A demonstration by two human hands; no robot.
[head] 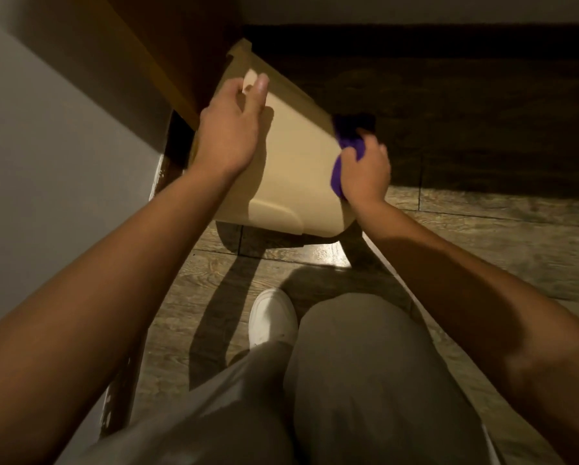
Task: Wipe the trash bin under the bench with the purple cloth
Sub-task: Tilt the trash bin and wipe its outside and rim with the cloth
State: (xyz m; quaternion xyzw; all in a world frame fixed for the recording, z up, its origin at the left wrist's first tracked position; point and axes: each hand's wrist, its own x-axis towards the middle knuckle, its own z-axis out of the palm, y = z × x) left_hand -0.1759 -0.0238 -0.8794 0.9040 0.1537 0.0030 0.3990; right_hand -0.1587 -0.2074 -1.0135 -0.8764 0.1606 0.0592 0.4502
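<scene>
A cream plastic trash bin [291, 169] lies tilted toward me on the wooden floor, its far end tucked beneath the brown bench [167, 62]. My left hand [229, 129] rests on the bin's upper left side, fingers curled over its edge. My right hand [365, 169] is closed around a bunched purple cloth [346, 135] and presses it against the bin's right side. Part of the cloth is hidden behind my fingers.
A grey wall [46, 162] runs along the left. Wood-plank floor [482, 223] spreads to the right, dark in shadow farther back. My knees in grey trousers [365, 380] and a white shoe [273, 317] fill the foreground.
</scene>
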